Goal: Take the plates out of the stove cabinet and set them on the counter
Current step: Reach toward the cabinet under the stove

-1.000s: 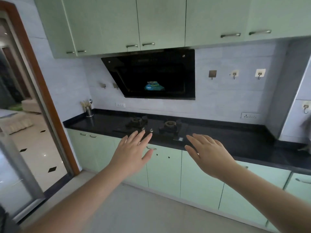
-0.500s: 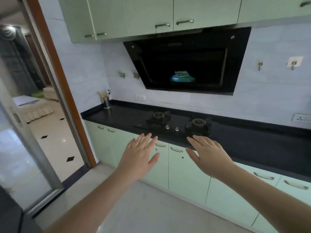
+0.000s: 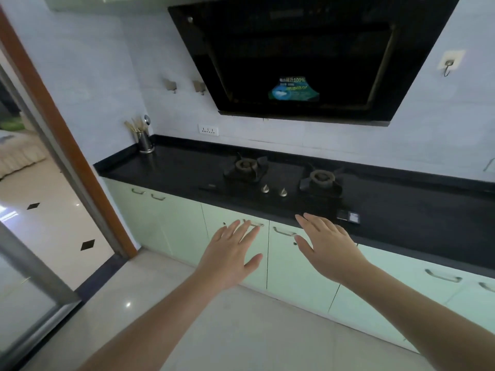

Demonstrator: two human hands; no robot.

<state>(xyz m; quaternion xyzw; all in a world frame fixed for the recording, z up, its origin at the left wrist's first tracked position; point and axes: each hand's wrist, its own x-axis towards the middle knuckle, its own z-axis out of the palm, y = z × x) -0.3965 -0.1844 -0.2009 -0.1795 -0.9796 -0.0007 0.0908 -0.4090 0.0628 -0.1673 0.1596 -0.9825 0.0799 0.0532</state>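
The stove cabinet sits under the black gas stove [image 3: 284, 180], with two pale green doors, left door [image 3: 230, 234] and right door [image 3: 297, 274], both closed, each with a metal handle near the top. My left hand [image 3: 230, 257] is stretched out with spread fingers in front of the left door, fingertips near its handle [image 3: 255, 223]. My right hand [image 3: 325, 245] is open too, held before the right door beside its handle [image 3: 284, 232]. The black counter [image 3: 417, 226] runs along the wall. No plates are visible.
A slanted black range hood [image 3: 308, 57] hangs above the stove. A steel utensil holder [image 3: 145, 141] stands at the counter's far left corner. A small dark box [image 3: 348, 217] lies on the counter edge by the stove. A doorway with a sliding door [image 3: 32, 277] is at the left.
The view has moved closer to the stove and tilted down. Both hands stay open and have come nearer to the cabinet door handles.
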